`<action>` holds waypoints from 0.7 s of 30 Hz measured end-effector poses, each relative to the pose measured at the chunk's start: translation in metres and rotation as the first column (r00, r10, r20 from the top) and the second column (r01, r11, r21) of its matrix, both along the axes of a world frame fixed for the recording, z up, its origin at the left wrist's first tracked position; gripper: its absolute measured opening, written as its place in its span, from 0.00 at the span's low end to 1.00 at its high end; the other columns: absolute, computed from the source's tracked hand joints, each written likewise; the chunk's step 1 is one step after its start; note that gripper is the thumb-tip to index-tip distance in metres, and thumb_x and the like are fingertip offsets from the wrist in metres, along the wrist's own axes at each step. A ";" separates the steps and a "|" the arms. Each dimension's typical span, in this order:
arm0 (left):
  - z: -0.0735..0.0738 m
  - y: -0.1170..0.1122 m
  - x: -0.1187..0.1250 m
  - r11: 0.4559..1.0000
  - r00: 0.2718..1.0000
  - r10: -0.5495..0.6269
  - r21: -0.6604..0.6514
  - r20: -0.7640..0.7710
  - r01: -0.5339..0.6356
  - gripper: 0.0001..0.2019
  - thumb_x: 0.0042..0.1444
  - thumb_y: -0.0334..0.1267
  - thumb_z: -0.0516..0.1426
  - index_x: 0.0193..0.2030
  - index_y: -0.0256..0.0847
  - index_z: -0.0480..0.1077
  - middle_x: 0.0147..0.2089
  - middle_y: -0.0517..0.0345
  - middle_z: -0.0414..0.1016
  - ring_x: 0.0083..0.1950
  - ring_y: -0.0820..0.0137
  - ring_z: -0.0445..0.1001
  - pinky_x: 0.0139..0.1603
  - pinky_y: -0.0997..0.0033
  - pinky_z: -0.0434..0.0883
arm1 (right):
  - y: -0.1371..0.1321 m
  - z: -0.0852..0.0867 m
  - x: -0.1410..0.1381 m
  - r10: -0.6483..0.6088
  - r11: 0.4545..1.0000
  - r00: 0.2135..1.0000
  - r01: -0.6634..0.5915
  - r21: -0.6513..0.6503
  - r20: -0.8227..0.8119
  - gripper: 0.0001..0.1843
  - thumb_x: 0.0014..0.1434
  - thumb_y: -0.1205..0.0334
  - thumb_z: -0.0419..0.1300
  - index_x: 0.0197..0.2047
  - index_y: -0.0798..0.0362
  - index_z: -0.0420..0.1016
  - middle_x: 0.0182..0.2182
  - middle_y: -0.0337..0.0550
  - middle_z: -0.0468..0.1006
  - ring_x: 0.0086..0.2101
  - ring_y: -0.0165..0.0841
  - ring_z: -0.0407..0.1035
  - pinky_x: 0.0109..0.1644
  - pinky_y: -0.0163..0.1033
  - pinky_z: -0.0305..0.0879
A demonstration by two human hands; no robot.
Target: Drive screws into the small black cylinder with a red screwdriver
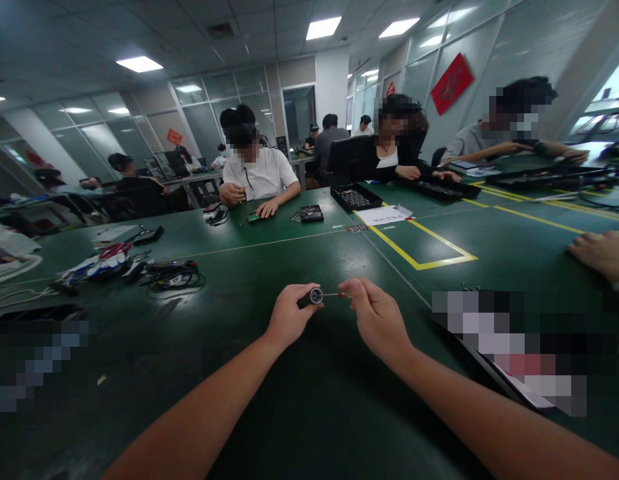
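My left hand (289,313) is closed round a small black cylinder (316,296). Its round, pale-rimmed end faces me. Between the thumb and fingers of my right hand (377,313) is a thin screwdriver (334,294), with a red part showing at the fingertips. Its slim metal shaft points left and reaches the side of the cylinder; whether it enters a hole there is too small to tell. Most of the screwdriver's handle is hidden in my right hand. Both hands are held above the green table (269,413).
Cables and tools (174,273) lie at the left. A dark tray (489,347), partly blurred out, is at my right, near another person's hand (602,257). Across the table, people work beside black trays (357,198) and a white paper sign (384,215). Yellow tape (439,265) marks the tabletop.
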State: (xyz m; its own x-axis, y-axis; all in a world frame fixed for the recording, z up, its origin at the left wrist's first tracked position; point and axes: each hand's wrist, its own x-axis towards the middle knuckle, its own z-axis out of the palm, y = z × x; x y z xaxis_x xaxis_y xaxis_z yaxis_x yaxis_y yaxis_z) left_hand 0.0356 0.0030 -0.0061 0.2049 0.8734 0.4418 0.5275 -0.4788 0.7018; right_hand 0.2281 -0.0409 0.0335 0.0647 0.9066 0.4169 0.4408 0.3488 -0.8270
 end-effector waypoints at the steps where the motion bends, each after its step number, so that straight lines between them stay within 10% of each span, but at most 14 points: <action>1: 0.000 0.000 0.000 1.000 1.000 -0.002 0.000 -0.002 0.002 0.20 0.53 0.29 0.68 0.52 0.47 0.77 0.52 0.56 0.78 0.55 0.61 0.74 0.60 0.55 0.68 | 0.000 0.000 0.000 -0.008 1.000 1.000 0.008 0.007 0.006 0.22 0.71 0.47 0.47 0.42 0.49 0.78 0.25 0.39 0.74 0.27 0.34 0.69 0.31 0.39 0.60; 21: 0.001 -0.001 0.000 1.000 1.000 0.010 0.026 -0.022 -0.010 0.19 0.53 0.29 0.68 0.52 0.47 0.77 0.52 0.56 0.79 0.55 0.62 0.74 0.60 0.55 0.69 | 0.002 -0.002 -0.002 -0.023 1.000 0.999 0.023 0.012 0.028 0.13 0.67 0.56 0.52 0.50 0.51 0.68 0.33 0.42 0.78 0.32 0.37 0.73 0.38 0.41 0.64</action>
State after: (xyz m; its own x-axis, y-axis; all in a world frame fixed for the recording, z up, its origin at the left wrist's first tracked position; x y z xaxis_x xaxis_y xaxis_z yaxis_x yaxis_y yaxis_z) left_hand 0.0356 0.0017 -0.0047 0.2060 0.8639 0.4595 0.5474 -0.4910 0.6777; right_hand 0.2263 -0.0386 0.0312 0.0734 0.9000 0.4297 0.4722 0.3481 -0.8098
